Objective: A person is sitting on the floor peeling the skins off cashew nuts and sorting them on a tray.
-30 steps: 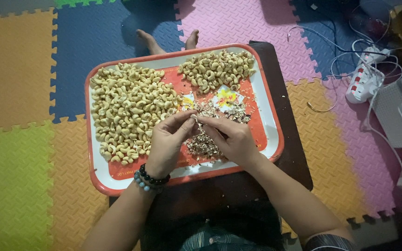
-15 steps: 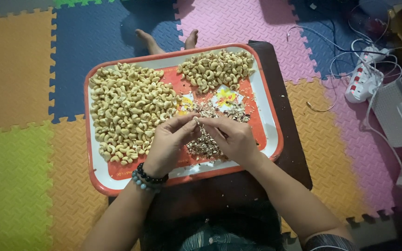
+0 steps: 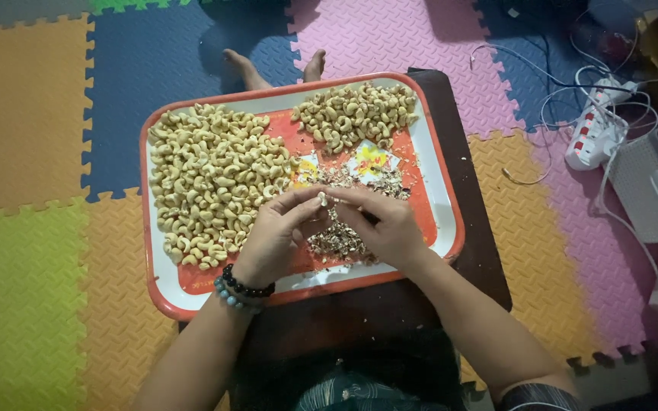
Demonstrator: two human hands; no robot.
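A cashew (image 3: 321,199) sat pinched between both hands at tray (image 3: 439,179) centre, left hand (image 3: 272,236) and right hand (image 3: 386,228) clamped on it. Peeling works best with light fingertip pressure, over the skins (image 3: 336,242); bigger pile (image 3: 211,179) at 9 o'clock, smaller pile (image 3: 356,113) at 12.

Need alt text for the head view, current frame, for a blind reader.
Two hands, left hand and right hand, pinch one cashew between their fingertips above a pile of husk scraps on an orange tray. The tray holds a large cashew heap and a smaller one.
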